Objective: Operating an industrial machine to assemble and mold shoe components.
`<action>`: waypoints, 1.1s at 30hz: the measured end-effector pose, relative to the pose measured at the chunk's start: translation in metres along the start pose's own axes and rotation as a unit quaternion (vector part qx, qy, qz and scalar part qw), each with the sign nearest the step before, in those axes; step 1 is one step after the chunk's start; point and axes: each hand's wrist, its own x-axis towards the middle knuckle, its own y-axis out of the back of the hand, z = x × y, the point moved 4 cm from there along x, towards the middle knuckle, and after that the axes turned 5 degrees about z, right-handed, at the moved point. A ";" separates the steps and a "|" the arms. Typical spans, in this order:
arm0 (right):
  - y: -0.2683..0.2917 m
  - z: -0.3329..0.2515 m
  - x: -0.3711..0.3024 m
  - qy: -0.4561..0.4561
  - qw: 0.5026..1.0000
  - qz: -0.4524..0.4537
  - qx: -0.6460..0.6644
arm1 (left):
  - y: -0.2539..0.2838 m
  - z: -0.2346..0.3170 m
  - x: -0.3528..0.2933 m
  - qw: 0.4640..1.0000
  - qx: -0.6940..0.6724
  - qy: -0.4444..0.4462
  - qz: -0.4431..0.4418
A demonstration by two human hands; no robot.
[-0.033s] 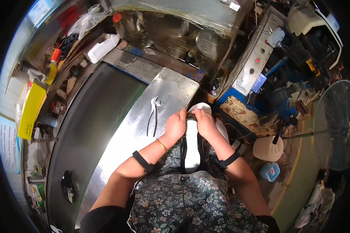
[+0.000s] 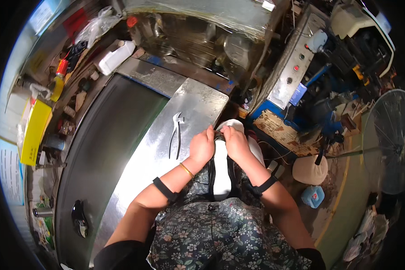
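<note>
A black shoe (image 2: 221, 173) lies sole side up across my lap, its long white bottom facing me and black material showing along both sides. At its far end, my left hand (image 2: 202, 145) pinches the edge of the dark upper from the left. Opposite it, my right hand (image 2: 235, 141) pinches the same end, the two thumbs and fingertips nearly meeting. What the fingertips press is partly hidden. To the left, a pair of lasting pincers (image 2: 176, 135) rests on the shiny metal tabletop (image 2: 201, 99), touched by neither hand.
A dark conveyor belt (image 2: 117, 117) runs along the left, carrying another black shoe (image 2: 79, 218). Beyond it a shelf holds a white jug (image 2: 116, 57) and a yellow box (image 2: 36, 132). On the right stand a machine's button panel (image 2: 297, 67), a stool (image 2: 310, 170) and a fan (image 2: 388, 141).
The whole view has shifted slightly. My hands keep their pinch at the far end of the shoe, with the fingers moved only a little.
</note>
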 end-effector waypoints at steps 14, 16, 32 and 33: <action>0.013 -0.034 -0.101 0.062 0.993 -0.057 0.083 | 0.013 -0.053 -0.014 0.755 -0.592 0.283 0.012; 0.020 -0.037 -0.128 0.094 0.986 -0.135 -0.021 | 0.014 -0.053 -0.015 0.711 -0.620 0.324 0.074; 0.307 0.112 -0.109 -0.069 0.947 0.236 0.206 | -0.011 -0.024 -0.096 0.978 -0.101 -0.147 -0.108; 0.340 0.108 -0.093 -0.034 0.952 0.256 0.164 | -0.009 -0.019 -0.098 0.976 -0.083 -0.173 -0.099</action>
